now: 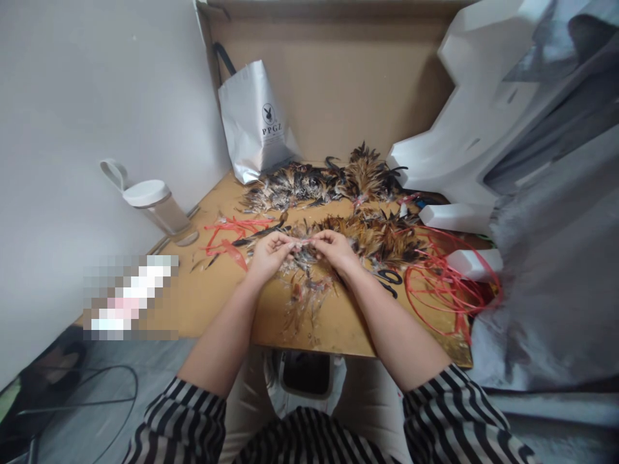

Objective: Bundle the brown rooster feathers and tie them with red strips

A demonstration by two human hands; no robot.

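My left hand and my right hand meet over the middle of the wooden table, fingers pinched close together. Between the fingertips runs a thin pinkish strand, with both hands closed on it; its exact kind is too small to make out. Directly below and behind the hands lie pale, wispy feathers. A row of brown and black feather bundles reaches to the right of my right hand. Red plastic strips lie left of my left hand. Black scissor handles show beside my right forearm, their blades hidden.
More feather bundles line the back, near a silver bag. A lidded cup stands at left. Red plastic string lies in loose coils at right, near white foam pieces. Feather scraps litter the table in front.
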